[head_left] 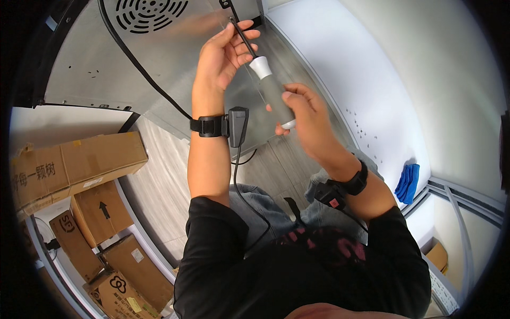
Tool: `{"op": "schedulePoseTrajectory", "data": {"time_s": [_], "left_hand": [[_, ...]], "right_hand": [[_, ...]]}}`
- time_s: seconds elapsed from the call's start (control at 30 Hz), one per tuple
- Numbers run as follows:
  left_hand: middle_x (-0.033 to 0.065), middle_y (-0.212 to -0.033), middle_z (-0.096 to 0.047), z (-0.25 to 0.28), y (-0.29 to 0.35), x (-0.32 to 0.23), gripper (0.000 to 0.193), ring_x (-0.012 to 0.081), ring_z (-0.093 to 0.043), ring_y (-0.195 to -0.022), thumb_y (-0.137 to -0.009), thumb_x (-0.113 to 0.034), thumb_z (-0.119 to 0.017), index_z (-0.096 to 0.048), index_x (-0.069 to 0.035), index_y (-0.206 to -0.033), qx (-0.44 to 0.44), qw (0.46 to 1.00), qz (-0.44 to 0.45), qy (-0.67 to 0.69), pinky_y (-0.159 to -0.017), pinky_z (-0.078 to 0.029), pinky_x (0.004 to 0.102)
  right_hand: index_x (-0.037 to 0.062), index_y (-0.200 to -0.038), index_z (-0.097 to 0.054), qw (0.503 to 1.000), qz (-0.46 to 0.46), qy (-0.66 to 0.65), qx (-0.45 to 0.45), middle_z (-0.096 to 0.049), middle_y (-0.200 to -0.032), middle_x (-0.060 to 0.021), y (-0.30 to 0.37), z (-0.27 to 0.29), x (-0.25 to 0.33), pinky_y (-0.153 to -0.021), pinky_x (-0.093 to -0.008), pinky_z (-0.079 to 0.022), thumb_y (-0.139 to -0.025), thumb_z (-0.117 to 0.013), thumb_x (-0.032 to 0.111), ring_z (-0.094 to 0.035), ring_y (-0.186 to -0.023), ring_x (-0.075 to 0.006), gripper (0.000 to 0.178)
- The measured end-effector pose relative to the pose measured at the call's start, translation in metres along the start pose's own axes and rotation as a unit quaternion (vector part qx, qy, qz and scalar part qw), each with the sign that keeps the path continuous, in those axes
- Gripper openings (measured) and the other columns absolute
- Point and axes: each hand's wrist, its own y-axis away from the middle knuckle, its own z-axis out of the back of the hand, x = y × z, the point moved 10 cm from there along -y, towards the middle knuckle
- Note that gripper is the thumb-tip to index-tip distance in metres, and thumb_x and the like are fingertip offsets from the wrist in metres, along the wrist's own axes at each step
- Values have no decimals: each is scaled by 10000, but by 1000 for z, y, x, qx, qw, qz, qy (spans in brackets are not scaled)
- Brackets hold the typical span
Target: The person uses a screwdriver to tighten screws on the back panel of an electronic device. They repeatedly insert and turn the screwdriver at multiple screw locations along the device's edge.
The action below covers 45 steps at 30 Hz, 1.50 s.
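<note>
My right hand [306, 114] is wrapped around the thick grey handle of a screwdriver [273, 95] with a white collar. Its dark shaft slants up and away to the metal panel [175, 58] of a large appliance. By the tip, the thumb and forefinger of my left hand [223, 56] close around the shaft, the other fingers loosely curled beside it. At the tip, a small screw or hole is too small to make out. A black bracket [226, 4] sits on the panel just beyond.
Black cable [133, 58] runs down across the panel, past a slotted round vent [151, 11]. Several small screws [361, 127] lie on the white surface at right, near a blue cloth [407, 183]. Cardboard boxes [101, 212] stack at left. Each wrist wears a strapped device with a cord.
</note>
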Motion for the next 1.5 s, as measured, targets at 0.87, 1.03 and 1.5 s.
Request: {"op": "schedulePoseTrajectory", "data": {"time_s": [0.87, 1.03, 1.5], "left_hand": [[155, -853, -661, 7, -1, 2, 188, 177, -657, -657, -942, -105, -468, -550, 33, -1040, 8, 999, -27, -18, -564, -544, 245], [154, -836, -662, 9, -2, 5, 184, 178, -657, -639, -940, -105, -475, -547, 34, -1038, -24, 998, -31, -54, -567, -539, 242], [115, -858, -657, 9, 1, 2, 182, 146, -632, -664, -943, -88, -451, -532, 14, -1070, 14, 998, -21, -49, -595, -515, 223]], "right_hand": [[-21, -1082, -532, 995, -31, 22, 89, -564, -704, -68, 1, -15, 0, -433, -196, -317, -959, -426, 367, -373, -461, -62, 420], [-43, -1080, -462, 954, 179, 238, -28, -592, -822, -76, -2, 5, 17, -615, -240, -440, -817, -679, 275, -559, -710, -108, 466], [-26, -1074, -488, 995, 36, 73, 55, -568, -677, -55, -3, -7, 3, -449, -239, -397, -885, -593, 304, -489, -471, -100, 395]]}}
